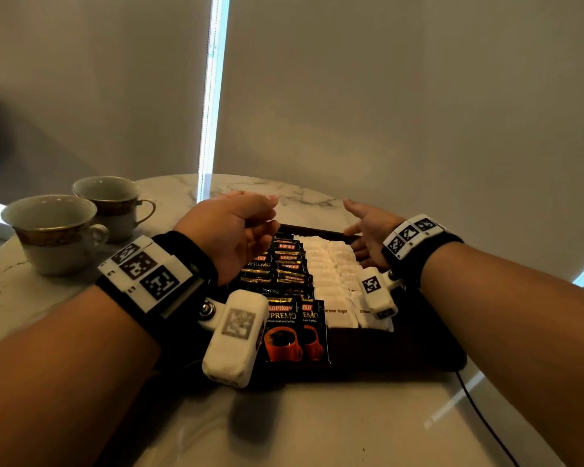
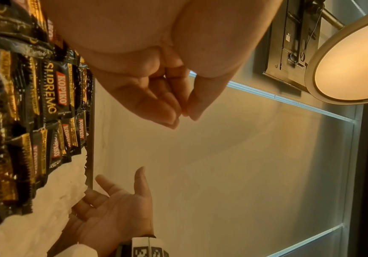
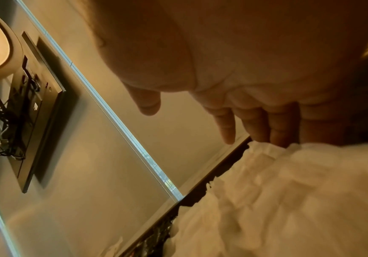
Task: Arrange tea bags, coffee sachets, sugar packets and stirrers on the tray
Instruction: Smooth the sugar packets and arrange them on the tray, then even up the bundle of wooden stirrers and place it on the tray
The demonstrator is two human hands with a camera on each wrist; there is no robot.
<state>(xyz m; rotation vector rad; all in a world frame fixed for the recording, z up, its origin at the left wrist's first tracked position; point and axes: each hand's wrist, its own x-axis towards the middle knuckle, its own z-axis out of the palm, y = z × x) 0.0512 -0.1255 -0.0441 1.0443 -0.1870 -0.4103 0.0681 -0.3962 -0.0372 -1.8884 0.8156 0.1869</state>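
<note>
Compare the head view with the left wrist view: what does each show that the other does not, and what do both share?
Only the head view shows the two teacups, the marble table, the near edge of the dark tray and the "brown sugar" print on the white sugar packets.

Only the left wrist view shows the lit round lamp and the dark wall panel beside it.

Both show the black Kopiko coffee sachets overlapping in rows, the white packets beside them, and the left hand and right hand empty above the tray, fingers relaxed.
</note>
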